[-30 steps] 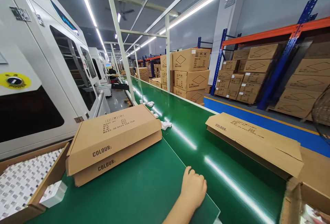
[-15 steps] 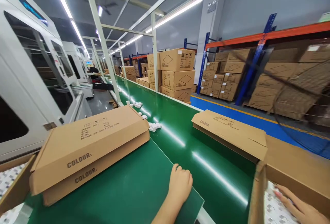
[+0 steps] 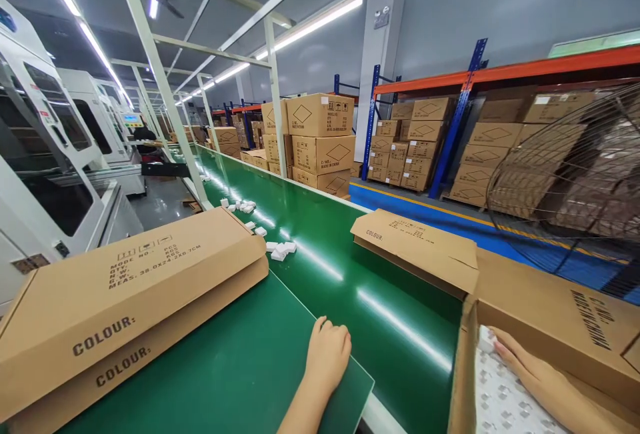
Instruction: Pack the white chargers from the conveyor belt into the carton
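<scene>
My left hand [image 3: 328, 356] rests with curled fingers on the edge of the green board [image 3: 225, 354], beside the green conveyor belt [image 3: 390, 347]. Whether anything is beneath those fingers is hidden. At the lower right, my right hand [image 3: 520, 361] pinches a small white piece [image 3: 486, 339] at the far inner corner of an open carton [image 3: 457, 381]. Rows of white pieces [image 3: 505, 397] fill that carton below the hand. Small white pieces [image 3: 283, 251] lie loose in groups on the belt.
Two flat cartons [image 3: 150, 287] marked COLOUR lie stacked on the board at left. The open carton's flap [image 3: 415, 247] reaches over the belt. Stacked boxes [image 3: 323, 147] and a wire-cage fan [image 3: 565, 174] stand beyond. White machines [image 3: 45, 141] line the left side.
The view has turned right, so the scene sits further left. My right hand has moved toward the carton's far corner, where a white piece shows at its fingertips. My left hand stays on the board's edge.
</scene>
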Tool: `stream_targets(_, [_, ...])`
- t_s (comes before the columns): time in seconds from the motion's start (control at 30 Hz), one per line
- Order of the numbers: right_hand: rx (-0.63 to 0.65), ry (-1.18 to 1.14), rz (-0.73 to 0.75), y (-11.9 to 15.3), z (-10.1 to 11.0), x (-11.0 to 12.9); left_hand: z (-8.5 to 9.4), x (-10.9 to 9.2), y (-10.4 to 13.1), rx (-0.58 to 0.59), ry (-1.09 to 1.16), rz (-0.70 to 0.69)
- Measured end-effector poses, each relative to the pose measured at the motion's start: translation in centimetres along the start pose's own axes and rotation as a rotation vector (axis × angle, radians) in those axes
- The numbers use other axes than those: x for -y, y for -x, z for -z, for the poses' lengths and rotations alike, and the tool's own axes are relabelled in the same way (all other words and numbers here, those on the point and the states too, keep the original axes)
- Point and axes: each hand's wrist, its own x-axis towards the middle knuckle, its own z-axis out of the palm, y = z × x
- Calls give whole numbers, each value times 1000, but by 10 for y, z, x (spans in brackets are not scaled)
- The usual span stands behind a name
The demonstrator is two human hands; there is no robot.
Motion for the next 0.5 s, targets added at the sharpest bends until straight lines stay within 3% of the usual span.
stream_targets(0.1, [168,-100,40,-4,1,-9,1,0,1,7,10,3])
stream_targets(0.37, [157,-200,-27,-7,-8,-27,4,-2,1,51,5,24])
stream_targets(0.5, [180,-174,-65,-5,-3,-19,2,-1,1,48,3,22])
